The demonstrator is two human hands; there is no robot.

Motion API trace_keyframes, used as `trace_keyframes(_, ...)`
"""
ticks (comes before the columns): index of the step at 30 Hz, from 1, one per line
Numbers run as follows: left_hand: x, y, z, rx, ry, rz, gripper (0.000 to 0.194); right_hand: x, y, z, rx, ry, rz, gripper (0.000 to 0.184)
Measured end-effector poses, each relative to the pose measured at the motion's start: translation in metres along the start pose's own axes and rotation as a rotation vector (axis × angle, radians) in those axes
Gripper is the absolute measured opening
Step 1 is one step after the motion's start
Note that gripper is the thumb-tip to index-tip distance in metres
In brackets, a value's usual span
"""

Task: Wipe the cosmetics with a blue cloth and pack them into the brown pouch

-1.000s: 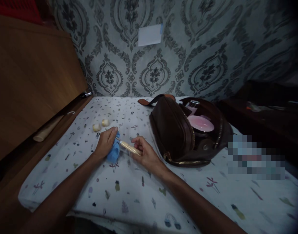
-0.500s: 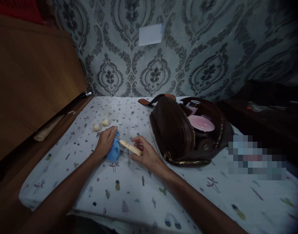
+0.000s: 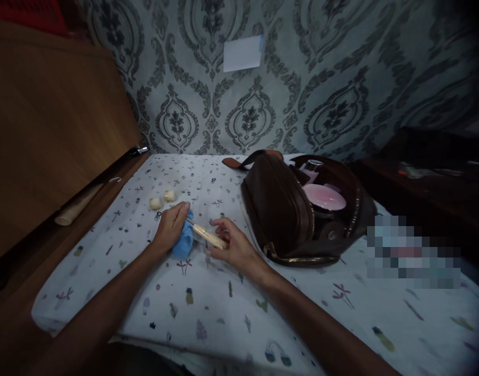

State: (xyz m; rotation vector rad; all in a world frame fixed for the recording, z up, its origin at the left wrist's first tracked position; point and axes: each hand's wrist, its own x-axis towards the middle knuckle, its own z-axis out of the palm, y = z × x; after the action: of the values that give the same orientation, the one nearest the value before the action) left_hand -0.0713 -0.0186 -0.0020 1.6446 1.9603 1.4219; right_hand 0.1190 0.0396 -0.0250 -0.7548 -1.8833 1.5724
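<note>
In the head view my left hand (image 3: pixel 172 225) is closed around a crumpled blue cloth (image 3: pixel 182 244), part of which hangs below the fingers. A slim cream-coloured tube (image 3: pixel 207 235) slants between the two hands, its thin metallic end reaching into the cloth. My right hand (image 3: pixel 235 245) grips the tube's thicker end with the thumb below and bent fingers above. What lies inside the cloth is hidden. Two small cream jars with gold bands, a nearer jar (image 3: pixel 155 203) and a farther jar (image 3: pixel 170 195), rest on the patterned sheet beyond my left hand.
A brown leather bag (image 3: pixel 274 209) stands unzipped at the right, with a pink oval item (image 3: pixel 324 197) and a clear-capped bottle (image 3: pixel 312 168) inside. Wooden furniture (image 3: pixel 59 125) borders the bed's left side. A patterned wall (image 3: pixel 200 115) closes off the back.
The tube has turned slightly about its length, so its printed marking no longer shows. Both hands stay almost in the same place.
</note>
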Motion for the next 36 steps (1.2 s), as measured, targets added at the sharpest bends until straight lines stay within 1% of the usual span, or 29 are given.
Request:
trace_keyframes(1,0.0002,-0.0001,-0.0001,0.000,0.000,0.000,0.045,0.0004,0.0013,0.0003,-0.024,0.009,-0.024,0.047)
trace_keyframes(3,0.0005,-0.0004,-0.0004,-0.003,-0.005,0.003,0.045,0.0004,0.0019,0.0007,-0.048,0.015,-0.064,0.031)
trace_keyframes(5,0.0006,-0.0008,-0.0006,-0.007,-0.005,0.003,0.045,-0.0008,-0.0004,0.0006,-0.013,-0.011,-0.069,0.022)
trace_keyframes(6,0.0005,-0.0011,-0.0006,-0.009,-0.002,0.001,0.045,-0.0016,-0.0023,0.0003,0.018,-0.036,-0.051,0.022)
trace_keyframes(8,0.0004,-0.0016,-0.0004,-0.007,0.000,0.001,0.045,-0.0033,-0.0061,-0.0003,0.066,-0.080,0.012,0.027)
trace_keyframes(10,0.0003,-0.0019,-0.0001,0.002,-0.004,0.010,0.045,-0.0039,-0.0079,-0.0007,0.076,-0.090,0.064,0.033)
trace_keyframes(12,0.0002,-0.0021,0.0001,0.007,-0.008,0.016,0.045,-0.0033,-0.0071,-0.0006,0.063,-0.070,0.069,0.038)
trace_keyframes(15,0.0004,-0.0019,-0.0002,0.008,-0.006,0.004,0.045,-0.0013,-0.0030,-0.0001,0.003,-0.030,0.024,0.048)
trace_keyframes(16,0.0005,-0.0017,-0.0004,0.006,-0.007,-0.002,0.045,-0.0009,-0.0016,0.0001,-0.031,-0.018,0.004,0.046)
trace_keyframes(17,0.0005,-0.0015,-0.0006,0.004,-0.009,-0.005,0.045,-0.0006,-0.0005,0.0001,-0.065,-0.013,-0.017,0.040)
trace_keyframes(20,0.0007,-0.0009,-0.0012,-0.007,-0.013,0.001,0.045,-0.0010,0.0001,-0.0004,-0.127,-0.015,-0.065,0.018)
trace_keyframes(22,0.0009,-0.0009,-0.0016,-0.010,-0.012,0.005,0.044,-0.0021,-0.0014,-0.0010,-0.137,-0.040,-0.080,0.016)
trace_keyframes(24,0.0010,-0.0010,-0.0022,-0.009,-0.014,0.005,0.044,-0.0033,-0.0039,-0.0012,-0.120,-0.083,-0.073,0.020)
trace_keyframes(29,0.0012,-0.0012,-0.0041,-0.012,-0.025,0.010,0.043,-0.0046,-0.0076,-0.0001,0.048,-0.213,0.013,0.032)
trace_keyframes(33,0.0006,0.0000,-0.0056,-0.035,-0.047,0.031,0.042,-0.0032,-0.0052,-0.0016,0.270,-0.297,0.115,0.046)
trace_keyframes(36,-0.0006,0.0007,-0.0061,-0.038,-0.074,0.066,0.041,-0.0023,-0.0041,-0.0038,0.447,-0.312,0.215,0.045)
